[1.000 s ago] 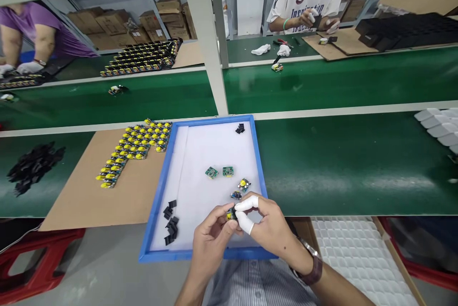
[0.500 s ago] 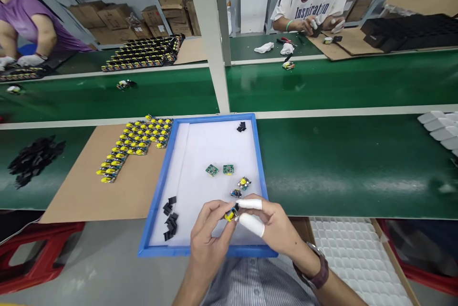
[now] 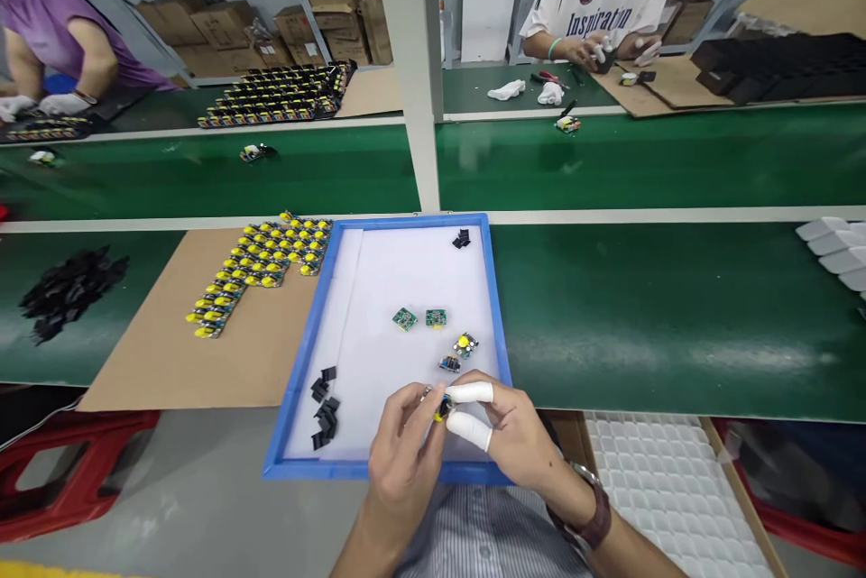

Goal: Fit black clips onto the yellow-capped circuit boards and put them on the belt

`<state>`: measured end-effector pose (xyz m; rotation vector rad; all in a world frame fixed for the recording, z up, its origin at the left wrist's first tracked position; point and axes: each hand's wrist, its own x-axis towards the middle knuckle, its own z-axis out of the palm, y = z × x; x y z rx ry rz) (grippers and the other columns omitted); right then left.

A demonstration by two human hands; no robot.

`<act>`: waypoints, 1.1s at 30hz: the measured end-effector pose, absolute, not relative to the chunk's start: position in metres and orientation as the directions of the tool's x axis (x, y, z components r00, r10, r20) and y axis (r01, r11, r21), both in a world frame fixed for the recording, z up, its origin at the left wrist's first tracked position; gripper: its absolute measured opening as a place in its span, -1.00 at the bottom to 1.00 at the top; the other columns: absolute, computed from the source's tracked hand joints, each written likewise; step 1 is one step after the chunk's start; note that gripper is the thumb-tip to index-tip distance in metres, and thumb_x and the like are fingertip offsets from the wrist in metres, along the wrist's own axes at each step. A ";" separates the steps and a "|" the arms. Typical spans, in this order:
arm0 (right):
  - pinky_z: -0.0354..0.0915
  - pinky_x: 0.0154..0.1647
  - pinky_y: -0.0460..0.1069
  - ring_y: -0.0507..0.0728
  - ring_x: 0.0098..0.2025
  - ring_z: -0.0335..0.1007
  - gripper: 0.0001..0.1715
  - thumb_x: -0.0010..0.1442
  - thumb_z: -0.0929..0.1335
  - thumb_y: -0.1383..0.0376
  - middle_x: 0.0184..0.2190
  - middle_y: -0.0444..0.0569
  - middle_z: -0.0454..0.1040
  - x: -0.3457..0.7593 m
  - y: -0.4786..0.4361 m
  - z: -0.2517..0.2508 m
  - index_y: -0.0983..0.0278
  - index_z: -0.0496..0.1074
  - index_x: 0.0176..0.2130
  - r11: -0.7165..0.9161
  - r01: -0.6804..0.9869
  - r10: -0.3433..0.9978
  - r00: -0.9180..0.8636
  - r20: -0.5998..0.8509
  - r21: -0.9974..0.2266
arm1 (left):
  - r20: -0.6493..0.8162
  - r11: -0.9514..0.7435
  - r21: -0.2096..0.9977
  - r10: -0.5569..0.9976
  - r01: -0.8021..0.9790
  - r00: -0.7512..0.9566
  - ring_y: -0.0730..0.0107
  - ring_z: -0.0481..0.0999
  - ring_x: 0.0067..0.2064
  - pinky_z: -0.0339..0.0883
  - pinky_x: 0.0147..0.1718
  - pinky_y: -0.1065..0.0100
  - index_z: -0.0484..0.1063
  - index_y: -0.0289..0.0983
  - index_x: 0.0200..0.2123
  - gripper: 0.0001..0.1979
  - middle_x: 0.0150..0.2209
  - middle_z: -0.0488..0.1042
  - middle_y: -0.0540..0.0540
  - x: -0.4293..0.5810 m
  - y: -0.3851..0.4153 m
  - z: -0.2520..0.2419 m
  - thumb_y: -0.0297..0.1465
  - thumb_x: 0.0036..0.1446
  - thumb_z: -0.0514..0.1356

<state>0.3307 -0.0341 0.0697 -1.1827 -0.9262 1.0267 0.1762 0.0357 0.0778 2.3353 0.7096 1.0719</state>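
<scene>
Both hands meet over the near part of a blue-rimmed white tray (image 3: pixel 497 307). Between the fingertips of my left hand (image 3: pixel 406 447) is a small circuit board (image 3: pixel 441 410) with a yellow part, mostly hidden by the fingers. My right hand (image 3: pixel 511 429), with white covers on thumb and forefinger, pinches the same board from the right. Just beyond lie a board on its side (image 3: pixel 449 364) and one with its yellow part up (image 3: pixel 465 344). Farther off, two green boards (image 3: pixel 404 318) lie on the tray. Small black pieces (image 3: pixel 326 420) sit along its left side.
Cardboard (image 3: pixel 155 353) at left bears rows of yellow-topped boards (image 3: pixel 253 262). A heap of black strips (image 3: pixel 71 289) lies beyond it. Behind runs a green conveyor (image 3: pixel 325 172) carrying boards. Two co-workers work across it. A box of white trays (image 3: pixel 663 479) stands low at right.
My left fingers have closed further over the board, and it has turned in the grip so less yellow shows. Boards on the conveyor have shifted right. The view has moved slightly.
</scene>
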 end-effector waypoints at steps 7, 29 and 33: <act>0.44 0.05 0.06 0.17 -0.02 0.52 -0.72 0.29 0.44 0.21 -0.05 0.02 0.57 0.331 -0.041 0.076 0.17 0.55 0.01 0.066 -0.098 0.958 0.284 0.035 -0.993 | 0.542 -0.744 0.601 0.649 0.293 0.534 0.24 0.52 -0.05 0.54 -0.14 0.27 0.27 -0.07 0.32 -0.31 -0.03 0.38 -0.18 0.188 0.028 0.074 -0.66 0.19 0.24; 0.46 0.01 0.17 0.30 -0.01 0.54 -0.67 0.31 0.35 0.17 -0.01 0.10 0.55 0.443 -0.008 0.081 0.15 0.49 0.05 0.160 0.761 0.914 0.126 0.386 -0.629 | 0.104 -0.631 0.607 0.665 0.483 0.739 0.24 0.51 -0.22 0.47 -0.22 0.25 0.42 -0.23 -0.06 -0.76 -0.15 0.44 -0.14 0.165 0.040 0.083 -0.55 0.22 0.13; 0.39 0.15 0.14 0.27 0.12 0.45 -0.70 0.35 0.30 0.37 0.09 0.16 0.49 0.349 0.059 0.089 0.27 0.48 0.05 0.447 0.652 0.894 -0.359 0.269 -0.613 | 0.069 -0.495 0.768 0.695 0.406 0.716 0.31 0.50 -0.21 0.43 -0.20 0.33 0.39 -0.22 -0.13 -0.74 -0.13 0.43 -0.13 0.135 0.026 0.092 -0.60 0.13 0.15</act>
